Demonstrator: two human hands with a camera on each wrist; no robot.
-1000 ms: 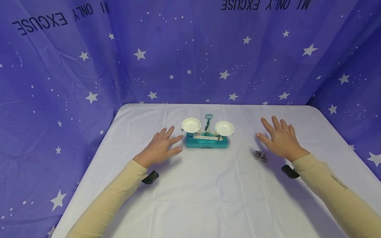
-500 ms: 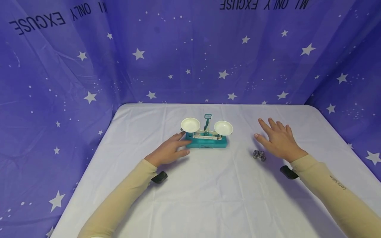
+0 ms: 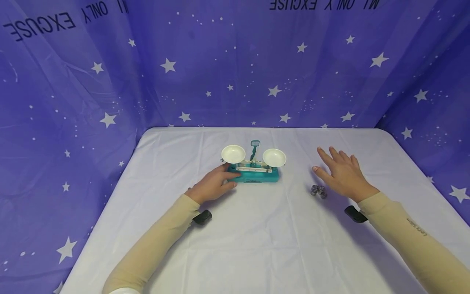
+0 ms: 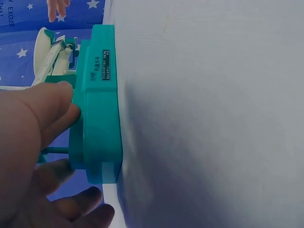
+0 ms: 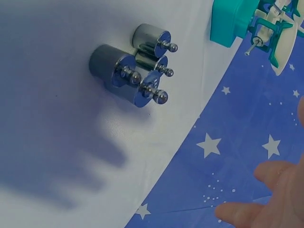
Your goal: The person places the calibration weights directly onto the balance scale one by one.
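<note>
A teal balance scale (image 3: pixel 258 176) with two white pans stands at the middle of the table. At its left end is my left hand (image 3: pixel 213 185), fingers reaching along the base and the index finger over its front left part. The left wrist view shows the thumb (image 4: pixel 61 90) and fingertips right at the teal base (image 4: pixel 100 123). Hovering palm down to the right, my right hand (image 3: pixel 345 175) has its fingers spread and holds nothing. Several metal weights (image 3: pixel 318 191) with knobs are clustered just left of it; in the right wrist view these weights (image 5: pixel 137 66) stand upright.
A white cloth covers the table (image 3: pixel 257 245). Behind and at both sides hangs a purple curtain (image 3: pixel 220 73) with white stars and lettering. A dark wrist device (image 3: pixel 202 217) sits under the left sleeve, another wrist device (image 3: pixel 355 214) under the right.
My left hand has moved right, from beside the balance scale to its left end, with fingers now over the base. The right hand stays spread near the weights, almost still.
</note>
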